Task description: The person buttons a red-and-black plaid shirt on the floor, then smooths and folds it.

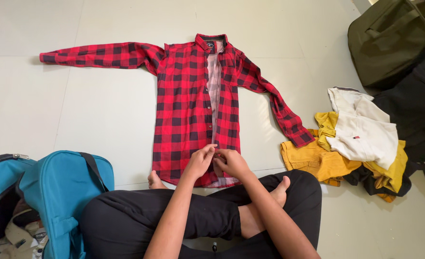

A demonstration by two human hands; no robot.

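Observation:
A red and black checked shirt [183,96] lies flat on the pale tiled floor, collar away from me, its left sleeve stretched out and its right sleeve slanting down. The front is partly unfastened and shows a lighter lining. My left hand [200,160] and my right hand [231,162] meet at the lower front placket, fingers pinching the fabric near the hem. I sit cross-legged in black trousers [140,216], bare feet beside the hem.
An open teal bag [64,187] with clothes inside stands at the near left. A heap of mustard, white and dark garments [351,144] lies at the right. An olive backpack [390,38] and a black bag [418,105] sit at the far right.

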